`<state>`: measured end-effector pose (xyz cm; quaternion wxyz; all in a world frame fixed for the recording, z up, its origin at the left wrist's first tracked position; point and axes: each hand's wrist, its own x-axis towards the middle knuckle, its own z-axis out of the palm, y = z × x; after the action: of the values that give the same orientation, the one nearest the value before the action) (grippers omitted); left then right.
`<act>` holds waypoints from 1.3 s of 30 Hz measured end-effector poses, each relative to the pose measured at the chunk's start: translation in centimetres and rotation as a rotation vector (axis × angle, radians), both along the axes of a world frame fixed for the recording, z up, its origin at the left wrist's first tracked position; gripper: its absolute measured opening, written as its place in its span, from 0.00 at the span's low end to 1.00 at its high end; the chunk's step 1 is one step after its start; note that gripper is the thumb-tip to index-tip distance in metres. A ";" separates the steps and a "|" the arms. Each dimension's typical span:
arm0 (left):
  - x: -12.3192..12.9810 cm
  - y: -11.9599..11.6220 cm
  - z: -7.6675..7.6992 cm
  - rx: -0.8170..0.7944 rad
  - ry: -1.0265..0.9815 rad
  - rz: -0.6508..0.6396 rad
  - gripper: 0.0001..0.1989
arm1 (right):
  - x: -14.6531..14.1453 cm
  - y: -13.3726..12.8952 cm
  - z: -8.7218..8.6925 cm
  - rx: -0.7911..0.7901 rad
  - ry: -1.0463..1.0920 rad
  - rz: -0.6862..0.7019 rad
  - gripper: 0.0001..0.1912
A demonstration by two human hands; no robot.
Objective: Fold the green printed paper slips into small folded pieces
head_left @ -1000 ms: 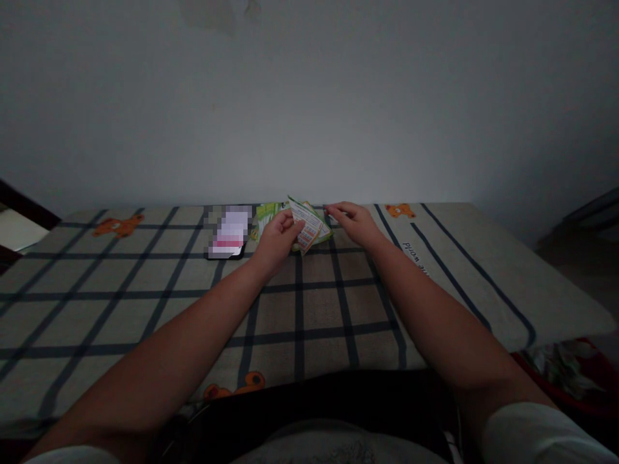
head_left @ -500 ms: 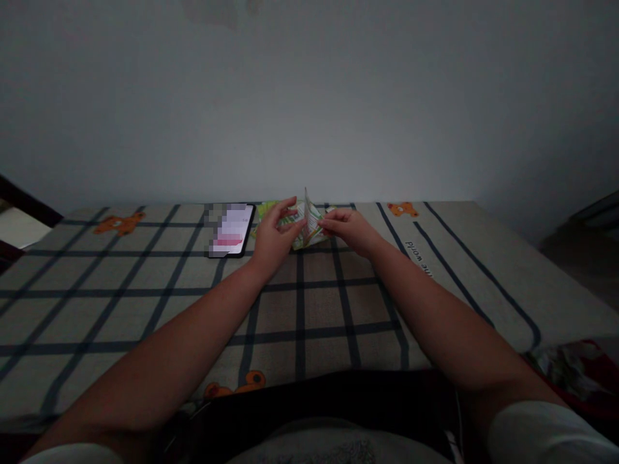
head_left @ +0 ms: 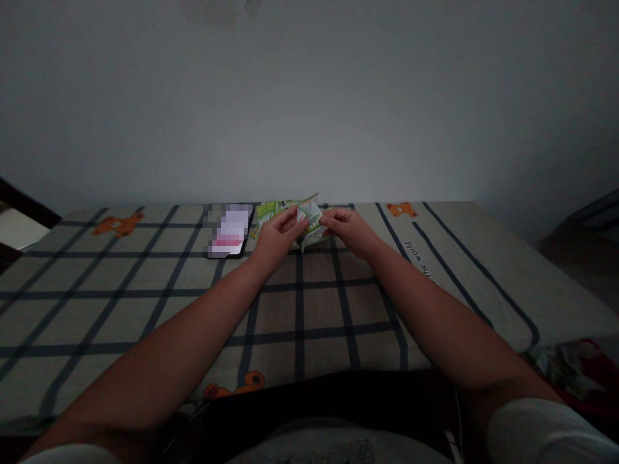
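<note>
Between my two hands is a small green-and-white printed packet [head_left: 312,216], tilted up, with a pointed corner at its top. My left hand [head_left: 279,233] pinches its left side between thumb and fingers. At its right edge, the fingertips of my right hand [head_left: 349,227] are closed on the packet. Behind my left hand lies more green printed wrapping [head_left: 267,211] on the cloth; whether it is a separate piece I cannot tell. What the packet holds is hidden.
A phone [head_left: 231,231] with a lit screen lies left of my hands. The table is covered by a checked tablecloth [head_left: 319,309] with bear prints. A pale wall [head_left: 309,103] rises right behind the table. A dark chair part [head_left: 24,206] shows at far left.
The packet has turned so its printed face shows toward me, its top corner leaning right. My left fingers, spread before, have closed onto it. My right hand stays at its edge.
</note>
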<state>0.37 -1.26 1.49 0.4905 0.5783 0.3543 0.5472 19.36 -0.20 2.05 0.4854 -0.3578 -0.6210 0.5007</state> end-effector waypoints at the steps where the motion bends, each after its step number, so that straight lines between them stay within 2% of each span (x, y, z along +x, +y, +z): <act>1: -0.1 0.2 -0.1 -0.009 -0.039 0.034 0.27 | 0.1 0.1 0.0 -0.018 0.019 -0.016 0.18; 3: -0.3 0.8 -0.3 -0.036 -0.086 0.084 0.30 | 0.2 0.3 0.0 -0.051 0.046 -0.042 0.19; 6: -0.7 1.4 -0.7 -0.014 -0.051 0.136 0.34 | 0.4 0.7 -0.2 -0.088 0.060 -0.097 0.19; 10: -1.0 1.3 -0.8 0.164 0.101 0.099 0.35 | 0.6 1.1 -0.3 -0.138 0.118 -0.195 0.16; 12: -1.1 0.8 -0.6 0.321 0.276 0.076 0.36 | 0.7 1.1 -0.1 -0.145 0.208 -0.214 0.14; 14: -1.1 0.3 -0.4 0.479 0.568 0.098 0.35 | 0.8 1.2 0.1 -0.136 0.302 -0.228 0.13; 16: -1.2 0.0 -0.4 0.624 0.880 0.073 0.30 | 0.9 1.3 0.2 -0.138 0.347 -0.258 0.13; 18: -1.2 -0.1 -0.4 0.685 1.079 0.024 0.27 | 0.9 1.4 0.0 -0.187 0.340 -0.296 0.11; 21: -1.4 -0.2 -0.5 0.709 1.230 0.002 0.24 | 0.7 1.5 -0.5 -0.318 0.291 -0.310 0.07; 24: -1.6 -0.2 -0.3 0.708 1.298 0.036 0.21 | 0.2 1.4 -0.9 -0.368 0.277 -0.276 0.07; 31: -1.5 -0.4 0.1 0.649 1.341 0.181 0.17 | -1.3 1.1 -1.4 -0.367 0.318 -0.087 0.08; 35: -1.7 0.1 -0.3 0.606 1.309 0.221 0.18 | -1.3 1.5 -1.7 -0.319 0.324 -0.128 0.09; 39: -2.1 0.6 -0.3 0.560 1.275 0.222 0.20 | -0.6 1.6 -1.0 -0.222 0.351 -0.205 0.07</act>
<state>-1.73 -0.63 1.20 -0.0386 0.8513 0.4754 0.2188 18.79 1.39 1.03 0.5918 -0.3777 -0.4286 0.5687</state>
